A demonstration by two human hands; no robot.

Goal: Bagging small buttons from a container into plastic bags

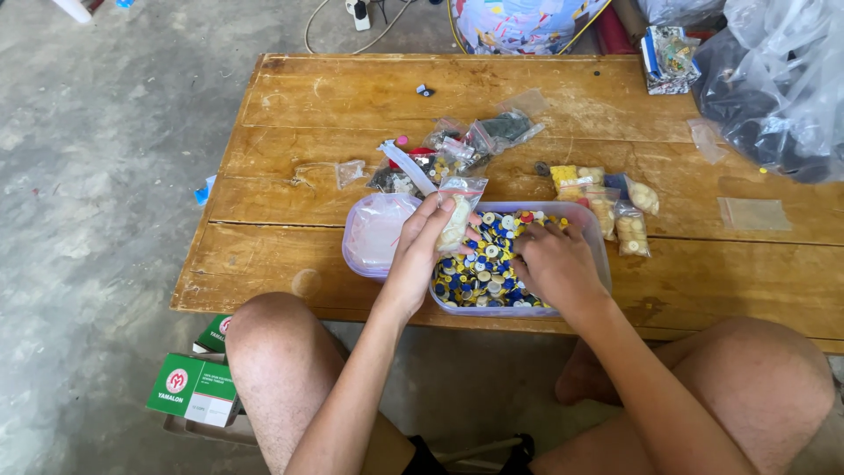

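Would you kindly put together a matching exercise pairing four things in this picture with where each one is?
Things:
1. left hand
2. right hand
3. tub lid
4. green and white box

Places:
A. on the floor beside the left knee
B. holding up a small clear bag of pale buttons
C. flat on the wooden table, left of the tub
D. reaching into the clear tub of mixed buttons

Pairs: 1-B, 2-D, 3-C, 4-A
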